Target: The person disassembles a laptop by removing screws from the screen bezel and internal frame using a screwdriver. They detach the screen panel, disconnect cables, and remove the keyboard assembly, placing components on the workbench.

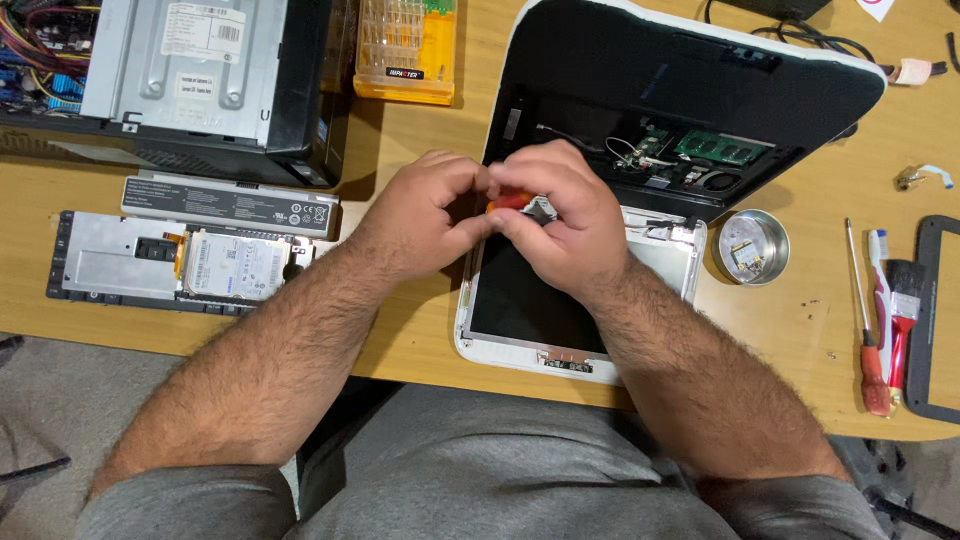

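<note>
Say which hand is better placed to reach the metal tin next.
Right, probably. The right hand is over the laptop, on the side of the tin. The left hand would have to cross over it.

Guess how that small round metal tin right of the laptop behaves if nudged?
The round metal tin looks thin-walled, so probably light and prone to sliding on the smooth wooden table. Flat-bottomed and low, so unlikely to tip. Small parts inside may rattle.

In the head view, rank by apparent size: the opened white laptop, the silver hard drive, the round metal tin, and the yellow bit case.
1. Opened white laptop, by far the largest.
2. Yellow bit case and silver hard drive look alike; the case is cut off by the frame's top edge, so unranked.
3. Round metal tin, smallest.
</note>
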